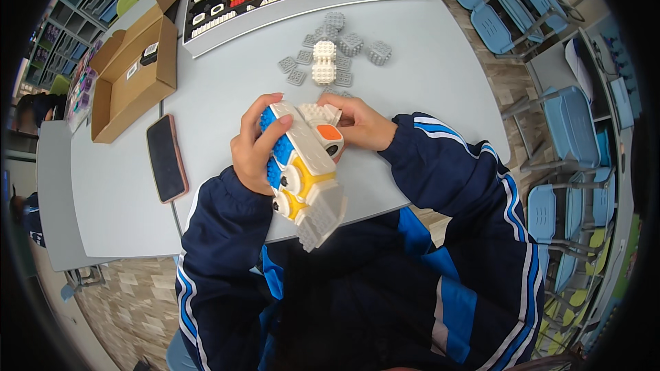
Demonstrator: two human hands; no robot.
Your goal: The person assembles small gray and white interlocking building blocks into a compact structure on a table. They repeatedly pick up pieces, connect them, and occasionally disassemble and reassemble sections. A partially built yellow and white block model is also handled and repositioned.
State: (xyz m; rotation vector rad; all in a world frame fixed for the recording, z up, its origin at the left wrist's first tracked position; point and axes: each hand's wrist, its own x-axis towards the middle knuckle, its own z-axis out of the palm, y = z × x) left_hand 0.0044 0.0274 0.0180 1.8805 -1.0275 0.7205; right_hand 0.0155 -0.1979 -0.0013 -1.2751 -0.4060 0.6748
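Note:
Above the table's near edge I hold a model built from toy building blocks [308,154], mostly white with blue studded bricks, yellow parts and an orange square. My left hand [256,143] is wrapped round its blue and white left side, thumb across the top. At the model's far right side, my right hand [363,122] has its fingers closed against a white studded piece [320,114]; its fingertips are partly hidden. Just beyond the hands, white studded blocks [324,62] lie among several loose grey blocks [351,44] and flat grey plates [296,77].
A sorting tray [309,5] of coloured bricks spans the table's far side. To the left lie an open cardboard box [135,89] and a phone [167,158]. Blue chairs [570,124] stand right of the table [440,69]. Dark shelves [75,10] are at the far left.

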